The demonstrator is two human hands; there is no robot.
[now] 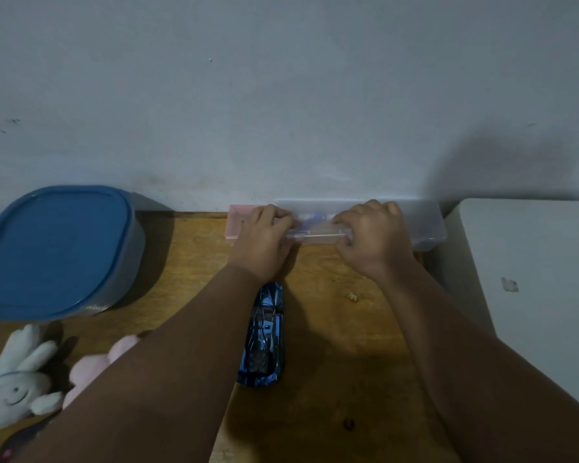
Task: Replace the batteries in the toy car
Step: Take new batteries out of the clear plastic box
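Toy car, blue and black, is seen lying lengthwise on the wooden surface between the two forearms, touched by neither grip. At the back of the surface, against the wall, a clear plastic case is laid lengthwise. The left grip is curled over the case's left end. The right grip is clamped on its middle, with the fingers over the top and the thumb at the front edge. A pink box is partly covered by the left grip. A blue-lidded container, a white plush rabbit and a pink plush are placed at the left, and a white box at the right.
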